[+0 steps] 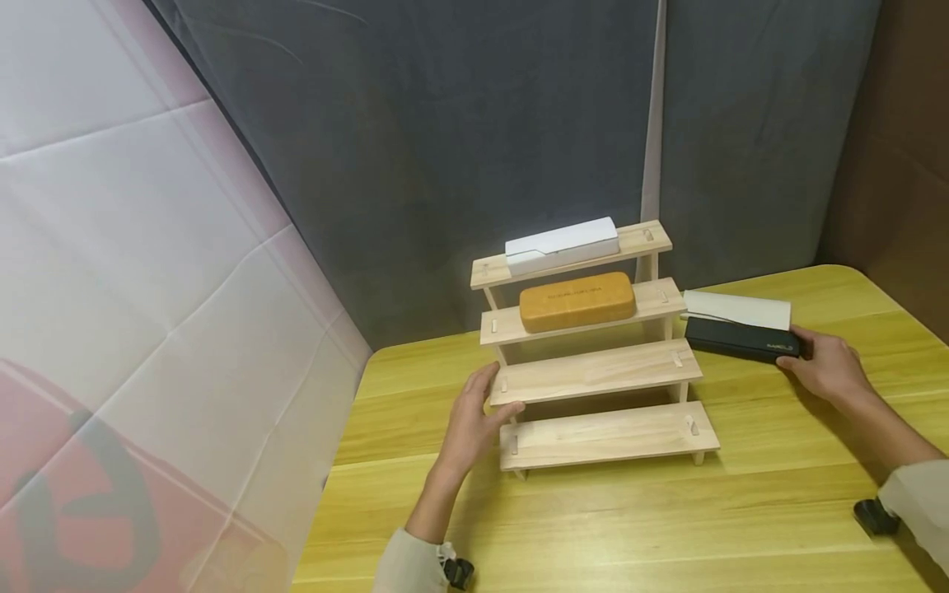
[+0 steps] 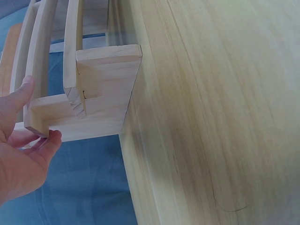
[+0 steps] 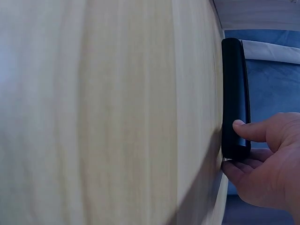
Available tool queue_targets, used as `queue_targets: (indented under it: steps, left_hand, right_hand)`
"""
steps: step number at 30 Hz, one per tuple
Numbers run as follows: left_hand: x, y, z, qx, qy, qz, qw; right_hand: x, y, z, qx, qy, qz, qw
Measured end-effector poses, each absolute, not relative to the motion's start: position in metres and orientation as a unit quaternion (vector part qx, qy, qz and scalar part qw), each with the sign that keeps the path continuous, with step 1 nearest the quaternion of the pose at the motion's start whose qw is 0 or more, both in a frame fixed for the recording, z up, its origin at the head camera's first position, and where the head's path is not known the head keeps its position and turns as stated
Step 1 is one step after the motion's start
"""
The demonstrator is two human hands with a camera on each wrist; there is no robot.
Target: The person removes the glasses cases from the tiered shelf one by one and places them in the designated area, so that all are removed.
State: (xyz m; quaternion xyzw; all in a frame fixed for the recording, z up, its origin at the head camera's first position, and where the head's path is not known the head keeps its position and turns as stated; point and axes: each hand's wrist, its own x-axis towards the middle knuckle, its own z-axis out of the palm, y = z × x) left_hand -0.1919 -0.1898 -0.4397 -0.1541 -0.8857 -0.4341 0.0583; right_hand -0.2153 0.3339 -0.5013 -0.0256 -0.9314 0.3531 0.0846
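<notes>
A wooden tiered display stand (image 1: 593,436) with several steps stands on the table. My left hand (image 1: 472,416) holds the left end of its second step from the bottom; in the left wrist view the thumb (image 2: 26,89) and fingers (image 2: 49,143) close round that board's end. At the right, my right hand (image 1: 829,366) grips the right end of a black glasses case (image 1: 737,339), thumb on its front face in the right wrist view. Behind the black case lies a white case (image 1: 741,309). A white glasses case (image 1: 563,245) sits on the top step, a tan-orange one (image 1: 578,302) on the step below.
The yellow wood-grain table (image 1: 593,535) extends in front and to both sides of the stand. A dark grey curtain (image 1: 415,165) hangs behind it. On the left rises a pale fabric panel (image 1: 148,247), and a brown surface (image 1: 904,165) stands at the right.
</notes>
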Motion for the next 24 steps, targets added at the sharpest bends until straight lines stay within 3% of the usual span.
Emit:
queue_targets:
  steps: [24]
  left_hand:
    - [-0.1923, -0.1908, -0.4395, -0.147, -0.888, -0.433, 0.045]
  right_hand:
    - [-0.2247, 0.3367, -0.4976, -0.033, -0.931, 0.355, 0.079]
